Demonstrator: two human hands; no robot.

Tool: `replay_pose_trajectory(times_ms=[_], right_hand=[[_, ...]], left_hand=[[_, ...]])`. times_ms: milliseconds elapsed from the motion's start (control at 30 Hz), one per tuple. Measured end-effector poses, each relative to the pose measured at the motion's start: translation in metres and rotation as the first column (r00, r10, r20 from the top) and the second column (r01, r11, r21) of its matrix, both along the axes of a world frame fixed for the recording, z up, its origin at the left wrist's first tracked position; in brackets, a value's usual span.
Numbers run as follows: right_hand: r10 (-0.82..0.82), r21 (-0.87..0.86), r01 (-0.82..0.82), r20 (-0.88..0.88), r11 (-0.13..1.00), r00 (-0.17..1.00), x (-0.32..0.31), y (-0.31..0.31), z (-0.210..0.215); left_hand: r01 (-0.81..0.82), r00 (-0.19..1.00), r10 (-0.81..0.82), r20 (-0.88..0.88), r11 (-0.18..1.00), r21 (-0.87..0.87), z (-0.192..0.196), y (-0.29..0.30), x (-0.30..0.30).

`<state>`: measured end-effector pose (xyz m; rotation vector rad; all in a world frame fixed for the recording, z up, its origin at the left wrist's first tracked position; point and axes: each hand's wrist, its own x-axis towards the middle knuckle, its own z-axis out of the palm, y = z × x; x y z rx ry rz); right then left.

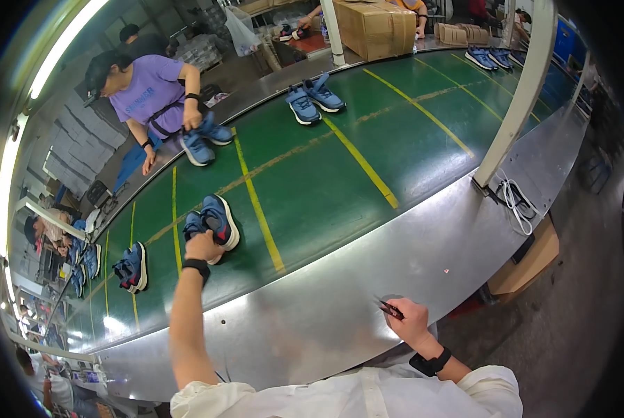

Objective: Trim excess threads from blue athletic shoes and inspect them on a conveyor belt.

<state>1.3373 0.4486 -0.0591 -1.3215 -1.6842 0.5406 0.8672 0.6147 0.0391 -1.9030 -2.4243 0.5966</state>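
Observation:
My left hand (204, 246), closed, reaches onto the green conveyor belt and grips a pair of blue sneakers (218, 217) at their near end. The sneakers have white soles and dark red patches. Over the metal ledge, my right hand (409, 322) is closed around small black snips (393, 309), whose thin tips point away to the left. Left of the gripped pair, another pair of blue sneakers (132, 267) sits on the belt. Across the belt, a person in a purple shirt has a hand on more blue sneakers (202, 141).
The green belt (312, 188) carries yellow lines and further pairs of sneakers (314, 99). A bare metal ledge (305, 306) runs along my side. A white post (517, 104) rises at the right, beside a coiled white cable (517, 198). A cardboard box (378, 31) stands beyond the belt.

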Motion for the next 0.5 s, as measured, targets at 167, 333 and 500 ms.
replay_pose_trajectory(times_ms=[167, 333, 500], right_hand=[[-0.002, -0.341, -0.097, -0.278, 0.935, 0.961, 0.016, 0.007, -0.003], [-0.187, -0.555, -0.023, -0.318, 0.832, 0.929, 0.054, 0.073, 0.028], [-0.069, -0.316, 0.133, 0.207, 0.939, 0.976, 0.089, 0.124, 0.021]], left_hand=[[-0.105, 0.98, 0.138, 0.146, 0.971, -0.214, 0.063, 0.088, 0.034], [0.251, 0.953, -0.273, 0.135, 0.954, 0.163, 0.029, 0.215, 0.078], [0.286, 0.935, -0.338, 0.104, 0.896, 0.338, -0.005, 0.32, 0.153]])
